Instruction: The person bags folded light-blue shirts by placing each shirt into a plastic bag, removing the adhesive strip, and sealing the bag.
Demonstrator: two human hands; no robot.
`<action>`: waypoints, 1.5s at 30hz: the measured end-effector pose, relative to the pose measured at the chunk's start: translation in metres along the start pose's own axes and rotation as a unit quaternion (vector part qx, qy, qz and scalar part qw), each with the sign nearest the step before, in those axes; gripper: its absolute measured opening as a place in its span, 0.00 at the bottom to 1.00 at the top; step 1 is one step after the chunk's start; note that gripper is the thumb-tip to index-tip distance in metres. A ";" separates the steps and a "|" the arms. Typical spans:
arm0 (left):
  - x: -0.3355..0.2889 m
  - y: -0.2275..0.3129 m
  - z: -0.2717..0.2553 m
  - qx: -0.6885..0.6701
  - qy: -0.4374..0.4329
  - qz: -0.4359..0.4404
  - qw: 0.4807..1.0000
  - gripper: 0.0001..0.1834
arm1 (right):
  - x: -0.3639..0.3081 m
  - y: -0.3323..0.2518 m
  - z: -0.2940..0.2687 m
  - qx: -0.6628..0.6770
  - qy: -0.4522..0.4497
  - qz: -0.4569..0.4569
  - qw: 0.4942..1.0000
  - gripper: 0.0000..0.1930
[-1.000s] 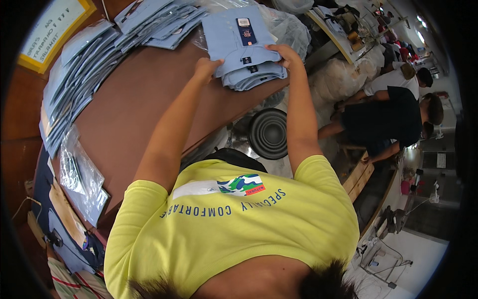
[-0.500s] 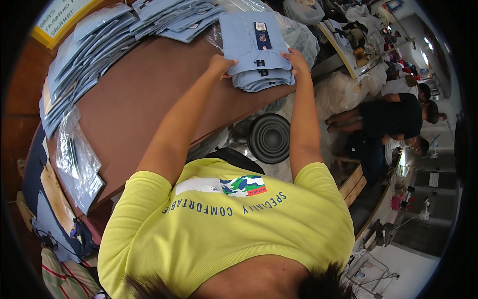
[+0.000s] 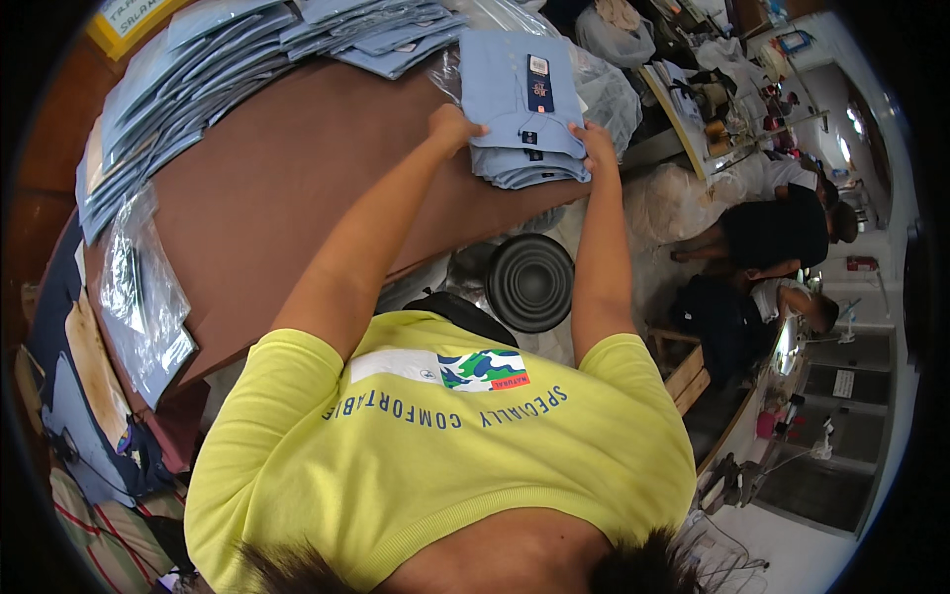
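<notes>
A stack of folded light blue shirts (image 3: pixel 510 170) lies at the far right end of the brown table. On top is a folded shirt (image 3: pixel 495 89) with a dark hang tag (image 3: pixel 539 83) on its front and its collar end toward me. My left hand (image 3: pixel 455 129) pinches this top shirt at its left edge near the collar. The opposite edge is between the thumb and fingers of my right hand (image 3: pixel 597 147). Both arms are stretched out, and the fingertips under the cloth are partly hidden.
More bagged blue shirts (image 3: pixel 168 94) lie overlapped along the table's (image 3: pixel 287 178) far left edge. A clear-bagged shirt (image 3: pixel 143 297) lies at the near left corner. A black round stool (image 3: pixel 531 283) stands by the table. Clear plastic (image 3: pixel 604 94) lies beyond the stack; people (image 3: pixel 777 233) are at right.
The whole view has shifted slightly, so the stack appears a little farther right. Both hands keep their hold on the top shirt's edges.
</notes>
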State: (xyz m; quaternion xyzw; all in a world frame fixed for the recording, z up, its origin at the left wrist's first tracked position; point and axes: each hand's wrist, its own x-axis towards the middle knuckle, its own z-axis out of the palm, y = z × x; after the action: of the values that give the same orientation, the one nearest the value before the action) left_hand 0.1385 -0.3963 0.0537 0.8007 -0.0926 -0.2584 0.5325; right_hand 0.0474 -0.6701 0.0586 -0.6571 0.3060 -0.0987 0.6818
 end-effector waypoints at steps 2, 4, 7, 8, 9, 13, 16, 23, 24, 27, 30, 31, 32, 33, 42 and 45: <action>0.006 -0.002 0.003 0.019 0.035 0.014 0.999 0.25 | 0.002 -0.001 0.000 -0.010 0.001 -0.013 1.000 0.16; 0.005 -0.005 -0.004 0.011 0.046 0.013 0.999 0.24 | -0.007 -0.003 0.008 -0.019 0.004 -0.032 0.999 0.16; 0.003 -0.012 -0.023 -0.034 0.019 0.015 0.999 0.23 | -0.021 -0.002 0.027 -0.045 0.044 -0.064 0.996 0.16; 0.000 -0.018 -0.035 -0.043 0.009 0.025 0.999 0.22 | -0.026 0.001 0.037 -0.043 0.046 -0.075 0.995 0.16; -0.004 -0.025 -0.047 -0.052 -0.003 0.036 0.998 0.21 | -0.033 0.008 0.046 -0.041 0.050 -0.086 0.994 0.16; -0.089 -0.051 -0.124 -0.003 0.036 0.089 0.995 0.17 | -0.099 0.039 0.124 0.023 -0.049 -0.107 0.993 0.15; -0.166 -0.099 -0.174 0.016 0.128 0.090 0.987 0.17 | -0.134 0.093 0.189 0.007 -0.107 -0.137 0.985 0.14; -0.312 -0.217 -0.238 -0.037 0.320 -0.041 0.946 0.17 | -0.239 0.123 0.323 0.104 -0.322 0.013 0.941 0.17; -0.321 -0.239 -0.238 -0.022 0.337 -0.068 0.939 0.17 | -0.245 0.132 0.333 0.086 -0.340 0.033 0.936 0.17; -0.335 -0.261 -0.231 0.032 0.348 -0.110 0.930 0.21 | -0.234 0.141 0.337 -0.034 -0.363 0.056 0.929 0.21; -0.333 -0.250 -0.230 0.060 0.421 -0.081 0.901 0.24 | -0.249 0.096 0.338 -0.292 -0.286 -0.171 0.896 0.25; -0.326 -0.249 -0.235 0.072 0.439 -0.047 0.894 0.24 | -0.256 0.085 0.341 -0.393 -0.226 -0.290 0.843 0.26; -0.320 -0.247 -0.240 0.085 0.455 -0.013 0.886 0.23 | -0.258 0.079 0.350 -0.409 -0.235 -0.346 0.811 0.27; -0.312 -0.243 -0.242 0.083 0.440 -0.009 0.894 0.23 | -0.259 0.074 0.358 -0.424 -0.239 -0.399 0.778 0.27; -0.252 -0.260 -0.272 0.085 0.479 0.032 0.873 0.18 | -0.192 0.118 0.411 -0.352 -0.150 -0.349 0.856 0.26; -0.240 -0.244 -0.284 0.041 0.453 0.028 0.890 0.16 | -0.173 0.105 0.426 -0.267 -0.152 -0.217 0.926 0.22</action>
State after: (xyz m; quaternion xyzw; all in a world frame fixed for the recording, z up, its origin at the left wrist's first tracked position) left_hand 0.0495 0.0352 -0.0055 0.8489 0.1263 0.1515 0.4904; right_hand 0.1150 -0.2090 -0.0142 -0.8725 0.0633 -0.0578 0.4810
